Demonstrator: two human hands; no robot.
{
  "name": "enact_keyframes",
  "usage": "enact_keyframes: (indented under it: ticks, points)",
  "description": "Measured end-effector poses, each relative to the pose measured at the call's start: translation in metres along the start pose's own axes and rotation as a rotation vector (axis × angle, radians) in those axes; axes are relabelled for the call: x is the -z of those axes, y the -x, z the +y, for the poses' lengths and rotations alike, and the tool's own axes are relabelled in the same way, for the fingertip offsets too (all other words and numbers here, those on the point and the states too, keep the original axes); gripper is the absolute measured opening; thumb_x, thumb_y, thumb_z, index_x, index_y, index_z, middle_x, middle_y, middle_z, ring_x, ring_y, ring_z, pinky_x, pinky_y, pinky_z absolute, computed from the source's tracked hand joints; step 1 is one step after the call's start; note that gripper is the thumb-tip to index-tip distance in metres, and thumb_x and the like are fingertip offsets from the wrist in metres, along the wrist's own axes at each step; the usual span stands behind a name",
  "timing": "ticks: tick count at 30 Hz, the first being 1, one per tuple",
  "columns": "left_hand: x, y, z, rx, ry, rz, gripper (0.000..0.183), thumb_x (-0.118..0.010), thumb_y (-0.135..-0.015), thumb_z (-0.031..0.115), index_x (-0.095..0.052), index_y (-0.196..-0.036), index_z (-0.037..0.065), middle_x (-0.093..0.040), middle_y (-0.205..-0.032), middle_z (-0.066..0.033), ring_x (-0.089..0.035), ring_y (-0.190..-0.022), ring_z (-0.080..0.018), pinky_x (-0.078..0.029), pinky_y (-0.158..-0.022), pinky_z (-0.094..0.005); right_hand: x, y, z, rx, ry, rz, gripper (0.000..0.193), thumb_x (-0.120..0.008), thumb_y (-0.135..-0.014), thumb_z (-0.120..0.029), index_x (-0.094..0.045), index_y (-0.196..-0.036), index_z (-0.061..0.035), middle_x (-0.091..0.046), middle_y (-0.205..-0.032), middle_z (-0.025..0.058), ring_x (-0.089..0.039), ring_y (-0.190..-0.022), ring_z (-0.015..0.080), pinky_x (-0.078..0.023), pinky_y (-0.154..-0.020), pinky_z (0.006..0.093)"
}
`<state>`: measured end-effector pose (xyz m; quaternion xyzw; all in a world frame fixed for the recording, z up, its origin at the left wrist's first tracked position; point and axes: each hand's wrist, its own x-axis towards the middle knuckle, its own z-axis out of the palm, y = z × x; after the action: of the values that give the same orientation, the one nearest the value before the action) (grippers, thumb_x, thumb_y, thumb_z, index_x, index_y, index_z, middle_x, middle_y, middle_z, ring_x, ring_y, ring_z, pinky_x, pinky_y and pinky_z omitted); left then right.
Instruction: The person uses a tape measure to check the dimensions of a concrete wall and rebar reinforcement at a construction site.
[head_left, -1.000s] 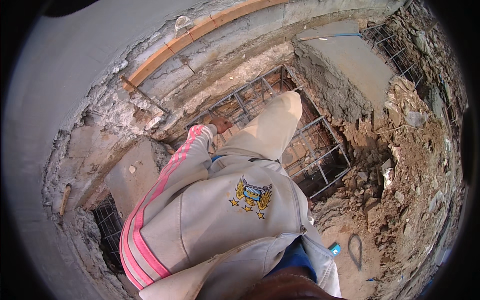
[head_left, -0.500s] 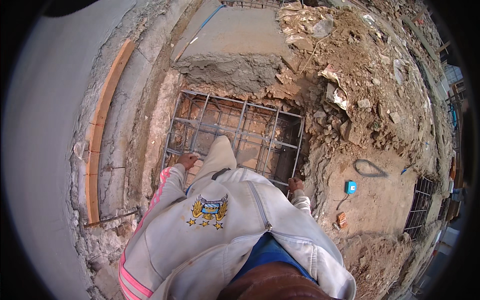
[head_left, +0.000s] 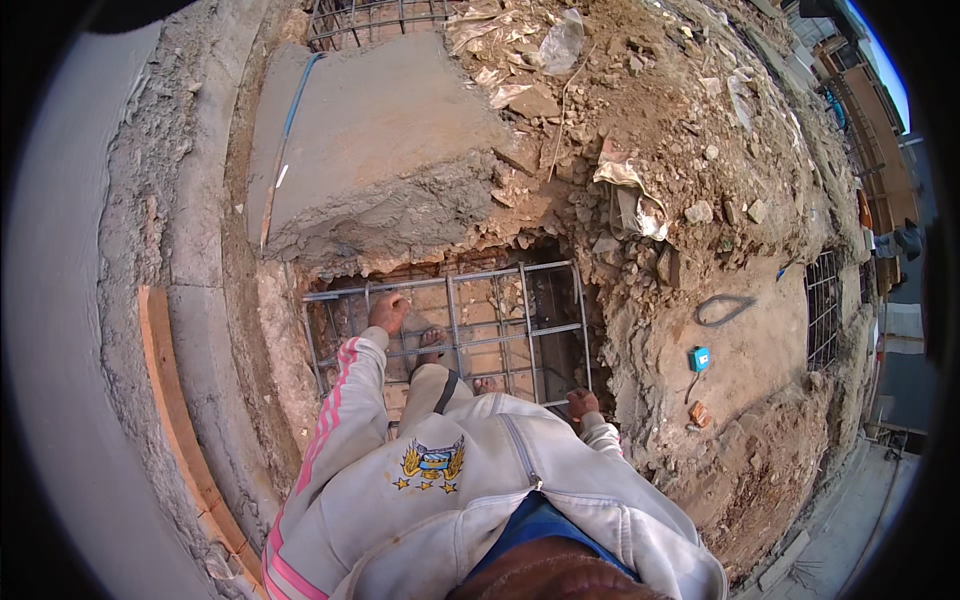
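The steel rebar cage (head_left: pixel 500 320) sits in a pit dug into the ground, its grid of bars open at the top, just below a grey concrete slab (head_left: pixel 380 140). The left hand (head_left: pixel 388 312) rests on the cage's upper left part, fingers curled down onto a bar — it looks closed on it, though the fingertips are hidden. The right hand (head_left: pixel 582 403) is at the cage's lower right corner, touching the bar there; whether it grips or only rests I cannot tell. A bare foot (head_left: pixel 432 345) stands inside the cage between the 2 hands, on the pit's brick-coloured floor.

To the right of the pit lies bare earth with a small blue box (head_left: pixel 699 358) and a dark loop of wire (head_left: pixel 722 310) — both well apart from the cage. Rubble and torn paper sacks (head_left: pixel 630 195) lie above. Another rebar grid (head_left: pixel 822 310) lies further right. An orange plank (head_left: pixel 170 400) runs along the trench wall at left.
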<state>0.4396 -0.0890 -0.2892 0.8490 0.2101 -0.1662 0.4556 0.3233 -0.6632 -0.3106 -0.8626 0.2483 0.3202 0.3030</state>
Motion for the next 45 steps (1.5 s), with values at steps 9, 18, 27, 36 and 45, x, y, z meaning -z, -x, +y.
enact_keyframes:
  ticks: [9, 18, 27, 36, 45]
  points:
    - [0.046, -0.22, 0.11, -0.537, -0.132, 0.469, 0.043, -0.066, -0.092, 0.032, -0.066, -0.126, 0.004, -0.059, -0.128, -0.0196, -0.053, -0.122, -0.0392, -0.042, -0.106, -0.0474, 0.002, -0.01, -0.112, 0.204, -0.061, -0.018, 0.02, -0.063, -0.093, -0.025, -0.064, -0.094, -0.0046, -0.062, -0.074, 0.0028, -0.058, -0.066, 0.0146, -0.048, -0.062, 0.031]
    - [0.03, -0.377, 0.168, -0.522, -0.499, 0.583, 0.058, -0.059, -0.096, 0.043, -0.052, -0.141, 0.007, -0.043, -0.148, -0.0176, -0.031, -0.145, -0.0351, -0.024, -0.12, -0.0511, 0.034, -0.046, -0.34, 0.416, 0.273, 0.094, 0.039, -0.068, -0.092, -0.034, -0.061, -0.118, -0.0059, -0.068, -0.104, 0.0201, -0.065, -0.098, 0.0411, -0.051, -0.082, 0.0494]
    - [0.029, -0.384, 0.178, -0.45, -0.496, 0.503, 0.066, -0.054, -0.098, 0.051, -0.048, -0.143, 0.003, -0.037, -0.153, -0.0192, -0.024, -0.149, -0.0359, -0.015, -0.125, -0.0502, 0.095, -0.247, -0.631, 0.741, 0.568, 0.606, 0.074, -0.076, -0.084, -0.04, -0.045, -0.144, -0.0085, -0.049, -0.136, 0.0206, -0.049, -0.127, 0.0397, -0.045, -0.101, 0.0478]
    - [0.031, -0.38, 0.182, -0.449, -0.472, 0.52, 0.062, -0.062, -0.095, 0.045, -0.051, -0.139, 0.003, -0.037, -0.152, -0.0203, -0.026, -0.148, -0.0382, -0.021, -0.123, -0.0528, 0.089, -0.351, -0.709, 0.524, 0.844, 0.617, 0.106, -0.081, -0.07, -0.06, -0.033, -0.155, -0.0187, -0.037, -0.15, 0.0237, -0.038, -0.138, 0.0461, -0.036, -0.105, 0.0621]
    - [0.032, -0.378, 0.188, -0.453, -0.453, 0.514, 0.061, -0.063, -0.095, 0.045, -0.053, -0.139, 0.004, -0.038, -0.152, -0.0201, -0.025, -0.149, -0.0377, -0.02, -0.123, -0.0522, 0.158, -0.397, -0.695, 0.79, 0.037, 0.2, 0.088, -0.072, -0.079, -0.059, -0.047, -0.148, -0.0105, -0.061, -0.117, 0.0178, -0.063, -0.11, 0.0346, -0.049, -0.094, 0.0413]
